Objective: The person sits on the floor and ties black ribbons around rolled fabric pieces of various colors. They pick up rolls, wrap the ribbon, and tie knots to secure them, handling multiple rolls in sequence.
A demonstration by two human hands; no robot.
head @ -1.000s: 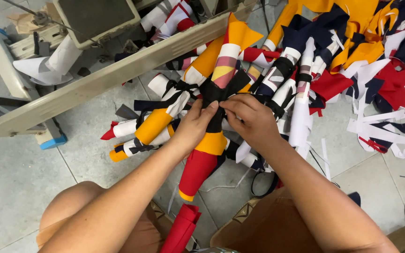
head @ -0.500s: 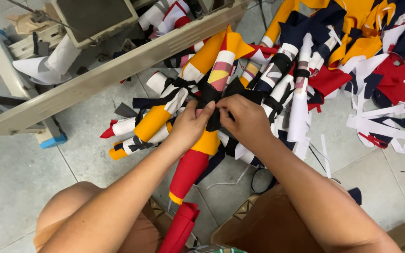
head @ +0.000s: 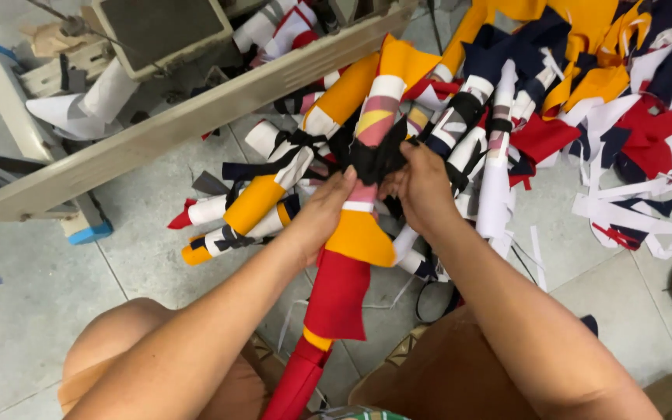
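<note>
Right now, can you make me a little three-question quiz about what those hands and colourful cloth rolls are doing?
1. True or false: both hands grip the black strip.
2. Which colour is lowest on the cloth bundle hanging between the arms? A) red B) green
3. What does the loose cloth pile lie on?

Key:
1. True: left hand and right hand pinch it.
2. A.
3. The tiled floor.

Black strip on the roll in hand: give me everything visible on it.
The black strip looks like soft dark cloth, wrapped and bunched around a rolled bundle of orange, white, pink and red fabric. Its loose ends flare above the knot area. The left hand and right hand pinch it from either side, above the tiled floor.
</note>
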